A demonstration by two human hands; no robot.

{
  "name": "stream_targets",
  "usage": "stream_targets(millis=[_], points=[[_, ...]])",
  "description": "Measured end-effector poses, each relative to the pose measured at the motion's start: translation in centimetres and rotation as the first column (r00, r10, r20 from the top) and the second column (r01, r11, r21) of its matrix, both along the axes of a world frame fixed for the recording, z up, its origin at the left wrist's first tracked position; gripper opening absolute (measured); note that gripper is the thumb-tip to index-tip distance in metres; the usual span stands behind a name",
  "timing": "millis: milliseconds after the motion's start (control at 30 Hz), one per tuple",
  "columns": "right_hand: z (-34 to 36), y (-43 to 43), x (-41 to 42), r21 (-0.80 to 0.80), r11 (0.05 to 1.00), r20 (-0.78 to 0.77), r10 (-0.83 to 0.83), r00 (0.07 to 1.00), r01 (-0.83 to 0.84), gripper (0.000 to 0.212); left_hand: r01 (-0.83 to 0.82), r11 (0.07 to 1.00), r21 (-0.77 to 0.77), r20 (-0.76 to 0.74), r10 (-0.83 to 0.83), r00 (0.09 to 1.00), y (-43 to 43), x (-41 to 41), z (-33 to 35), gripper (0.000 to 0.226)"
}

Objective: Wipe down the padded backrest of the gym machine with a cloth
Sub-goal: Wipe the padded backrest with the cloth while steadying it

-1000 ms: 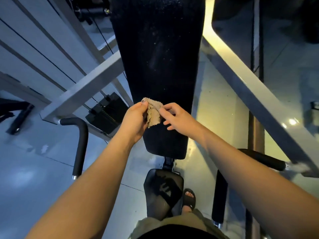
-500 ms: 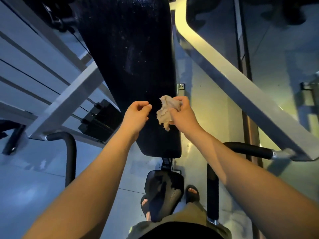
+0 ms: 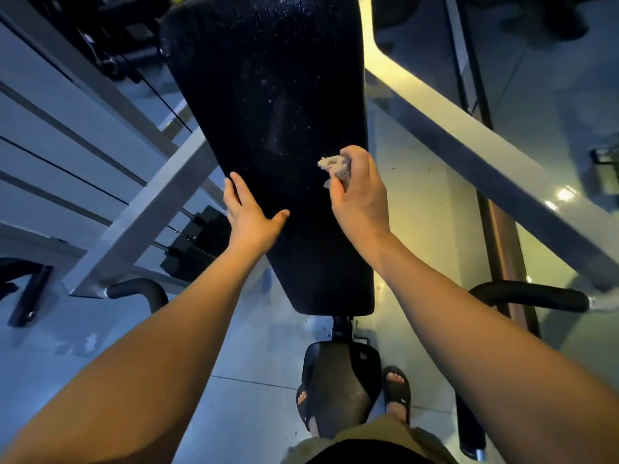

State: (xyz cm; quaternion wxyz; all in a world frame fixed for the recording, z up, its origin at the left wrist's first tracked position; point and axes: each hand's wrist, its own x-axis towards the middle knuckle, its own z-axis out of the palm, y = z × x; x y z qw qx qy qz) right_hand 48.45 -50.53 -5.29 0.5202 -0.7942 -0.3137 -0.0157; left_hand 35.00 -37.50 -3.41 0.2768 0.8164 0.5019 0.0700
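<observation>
The black padded backrest (image 3: 274, 105) runs from the top of the view down to the middle, dusted with pale specks. A small bunched beige cloth (image 3: 335, 167) is gripped in my right hand (image 3: 360, 192), which is at the pad's right edge about halfway down. My left hand (image 3: 249, 214) lies with straight fingers on the pad's left edge, thumb spread across the surface. It holds nothing.
Grey frame bars cross at the left (image 3: 144, 212) and right (image 3: 485, 152). Black handles stick out at the lower left (image 3: 140, 291) and right (image 3: 529, 296). The weight stack (image 3: 197, 242) sits left of the pad. The small black seat (image 3: 341, 373) and my sandalled feet are below.
My left hand let go of the cloth, opened and settled on the pad's left edge. My right hand took the bunched cloth to the pad's right side.
</observation>
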Motion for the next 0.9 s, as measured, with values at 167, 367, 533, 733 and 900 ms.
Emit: stream_targets(millis=[167,367,533,733,900], points=[[-2.7,2.9,-1.9,0.004,1.000,0.135,0.015,0.991,-0.016,0.024,-0.003,0.994,0.114,-0.136,0.018,0.990,0.6,1.0,-1.6,0.125],[-5.5,3.0,-2.7,-0.288,0.918,0.326,0.362,0.873,-0.272,0.027,0.027,0.983,0.184,-0.189,0.008,0.982,0.5,0.8,-1.8,0.121],[-2.3,2.7,-1.6,-0.176,0.966,0.357,0.241,0.903,-0.188,0.033,0.026,0.984,0.173,-0.204,0.010,0.979,0.5,0.8,-1.5,0.122],[-4.2,2.8,-3.3,-0.253,0.965,0.471,0.183,0.863,-0.066,0.017,0.079,0.987,0.140,-0.217,-0.048,0.975,1.1,-0.1,-0.6,0.123],[-3.6,2.1,-2.4,-0.249,0.968,0.568,0.110,0.816,0.043,0.015,0.100,0.990,0.099,-0.206,-0.078,0.975,1.5,-0.3,-0.1,0.125]])
